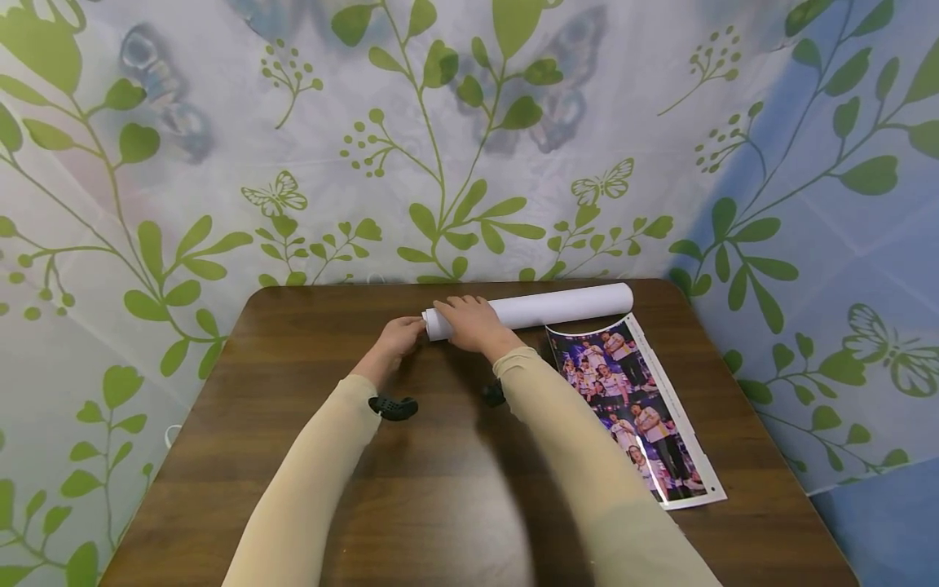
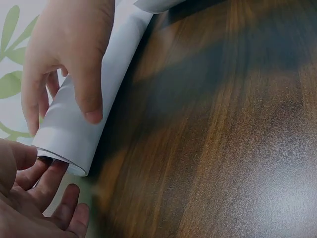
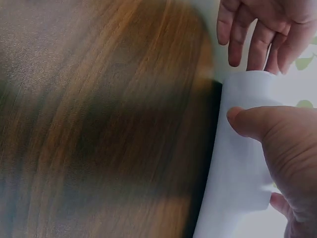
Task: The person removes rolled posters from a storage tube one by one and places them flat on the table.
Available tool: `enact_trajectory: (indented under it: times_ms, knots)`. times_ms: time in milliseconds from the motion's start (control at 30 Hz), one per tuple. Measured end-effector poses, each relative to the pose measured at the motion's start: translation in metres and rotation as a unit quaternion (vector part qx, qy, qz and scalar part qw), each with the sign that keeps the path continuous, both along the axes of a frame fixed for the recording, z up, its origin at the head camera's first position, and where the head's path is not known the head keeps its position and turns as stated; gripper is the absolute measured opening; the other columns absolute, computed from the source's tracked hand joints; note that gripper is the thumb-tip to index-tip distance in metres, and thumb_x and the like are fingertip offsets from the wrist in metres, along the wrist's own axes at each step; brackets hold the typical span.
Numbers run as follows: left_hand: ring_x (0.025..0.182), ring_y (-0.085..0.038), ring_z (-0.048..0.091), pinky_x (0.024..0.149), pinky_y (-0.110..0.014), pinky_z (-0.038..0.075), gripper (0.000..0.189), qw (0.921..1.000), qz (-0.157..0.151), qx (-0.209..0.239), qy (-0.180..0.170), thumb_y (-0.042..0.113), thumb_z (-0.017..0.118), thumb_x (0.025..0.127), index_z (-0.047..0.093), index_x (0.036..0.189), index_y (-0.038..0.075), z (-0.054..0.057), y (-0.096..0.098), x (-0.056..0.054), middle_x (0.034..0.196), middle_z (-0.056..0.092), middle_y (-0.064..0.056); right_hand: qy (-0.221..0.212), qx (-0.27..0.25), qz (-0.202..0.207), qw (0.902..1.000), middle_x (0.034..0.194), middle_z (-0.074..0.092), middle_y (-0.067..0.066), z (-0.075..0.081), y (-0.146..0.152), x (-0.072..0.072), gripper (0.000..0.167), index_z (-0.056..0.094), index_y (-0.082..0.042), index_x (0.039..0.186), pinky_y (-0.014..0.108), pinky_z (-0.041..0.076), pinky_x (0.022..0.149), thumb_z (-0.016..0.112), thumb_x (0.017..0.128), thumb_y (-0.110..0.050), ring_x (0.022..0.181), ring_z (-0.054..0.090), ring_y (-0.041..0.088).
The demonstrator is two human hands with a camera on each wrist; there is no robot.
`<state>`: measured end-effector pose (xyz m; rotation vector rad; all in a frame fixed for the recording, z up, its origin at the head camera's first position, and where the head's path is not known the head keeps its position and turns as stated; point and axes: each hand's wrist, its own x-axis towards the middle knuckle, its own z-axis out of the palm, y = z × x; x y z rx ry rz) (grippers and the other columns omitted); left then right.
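Note:
A white rolled-up poster (image 1: pixel 561 306) lies crosswise near the table's back edge. From its right part a flat printed stretch (image 1: pixel 645 408) with photos of people comes down toward the front right. My left hand (image 1: pixel 399 336) is at the roll's left end. In the left wrist view that hand's thumb is at the rim, and two fingers (image 2: pixel 47 186) reach inside the tube, pinching its edge. My right hand (image 1: pixel 475 322) grips the roll from above, just right of that end. Its thumb (image 3: pixel 247 121) lies along the near side in the right wrist view.
The brown wooden table (image 1: pixel 440 505) has rounded back corners. Behind it hangs a white cloth (image 1: pixel 477 163) with green leaves and butterflies. A black wrist band (image 1: pixel 394 408) sits at the left wrist.

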<state>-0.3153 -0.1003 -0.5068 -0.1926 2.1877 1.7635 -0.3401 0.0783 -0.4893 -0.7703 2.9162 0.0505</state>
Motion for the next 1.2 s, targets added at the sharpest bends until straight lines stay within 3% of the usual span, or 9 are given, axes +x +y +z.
enact_trajectory:
  times_ms: [200,400,733,967,1200]
  knots:
    - [0.132,-0.032,0.050,0.108,-0.047,0.043,0.045,0.9996,0.001,-0.027,0.008,0.022,0.052,0.108,0.052,0.147,-0.002,-0.005,0.001,-0.001,0.145,0.054,-0.020,0.003,0.001,0.007,1.0000,0.160,0.041,0.007,0.001,0.000,-0.002,0.074,0.034,-0.022,0.161,0.049,0.029,0.118,0.072,0.098,-0.031,0.146,0.037,0.030]
    - [0.113,-0.032,0.054,0.095,-0.041,0.047,0.040,0.9993,0.009,-0.029,0.023,0.020,0.053,0.108,0.059,0.140,-0.004,-0.009,0.004,-0.003,0.128,0.060,-0.019,0.001,-0.007,0.012,0.9999,0.158,0.043,0.009,0.003,-0.002,-0.003,0.066,0.038,-0.017,0.159,0.045,0.030,0.118,0.068,0.101,-0.025,0.145,0.039,0.029]
    - [0.129,-0.032,0.053,0.108,-0.044,0.044,0.043,0.9989,0.014,0.041,-0.018,0.018,0.052,0.109,0.053,0.146,-0.004,-0.006,0.004,-0.003,0.143,0.055,-0.020,0.007,0.006,0.021,0.9997,0.152,0.050,0.007,0.003,-0.008,-0.001,0.061,0.031,-0.028,0.162,0.049,0.035,0.113,0.052,0.107,-0.013,0.137,0.046,0.033]
    - [0.127,-0.032,0.053,0.108,-0.044,0.044,0.043,0.9986,0.006,0.042,-0.033,0.018,0.050,0.109,0.051,0.148,-0.001,-0.003,0.001,-0.002,0.139,0.057,-0.019,0.018,0.042,0.031,0.9985,0.146,0.053,0.008,0.004,-0.013,-0.002,0.066,0.025,-0.037,0.163,0.050,0.041,0.108,0.051,0.108,-0.011,0.129,0.053,0.033]
    - [0.124,-0.028,0.054,0.108,-0.043,0.043,0.042,0.9984,0.003,0.040,-0.041,0.021,0.050,0.110,0.054,0.148,0.002,-0.007,0.000,-0.004,0.138,0.059,-0.016,0.018,0.035,0.037,0.9985,0.145,0.054,0.008,0.005,-0.015,0.000,0.056,0.038,-0.034,0.159,0.050,0.043,0.105,0.048,0.109,-0.010,0.127,0.054,0.034]
